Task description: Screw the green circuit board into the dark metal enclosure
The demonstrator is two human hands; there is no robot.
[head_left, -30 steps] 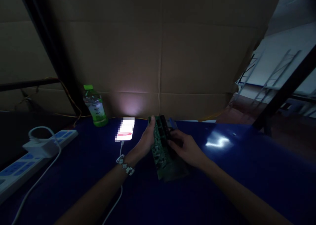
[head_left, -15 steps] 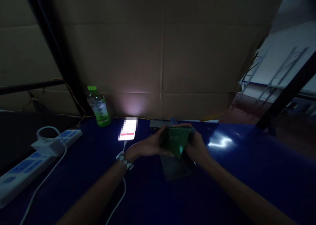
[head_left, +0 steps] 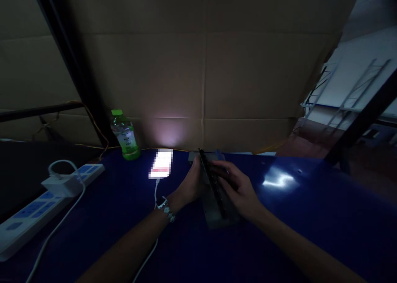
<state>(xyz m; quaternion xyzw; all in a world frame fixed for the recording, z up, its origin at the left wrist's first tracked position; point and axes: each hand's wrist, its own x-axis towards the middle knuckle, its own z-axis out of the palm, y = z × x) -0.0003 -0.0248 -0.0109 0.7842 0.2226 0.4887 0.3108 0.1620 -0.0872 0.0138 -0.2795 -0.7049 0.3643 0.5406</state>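
Over the glossy table [head_left: 297,229], left fingers [head_left: 195,170] hold a slim, straight-edged board [head_left: 212,180]

Dark circuit board [head_left: 213,183], edge-on

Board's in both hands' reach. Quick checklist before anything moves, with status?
1. Left hand on the circuit board: ok, at its left side.
2. Right hand gripping firmly: cannot tell; its fingertips are at the board's right side, but the scene is dark.
3. Board lying flat on the grey plate: not ok, it is held on edge above it.
4. Bottle capped and apart from the board: ok.
5. White cable clear of the left forearm: not ok, the forearm crosses over it.
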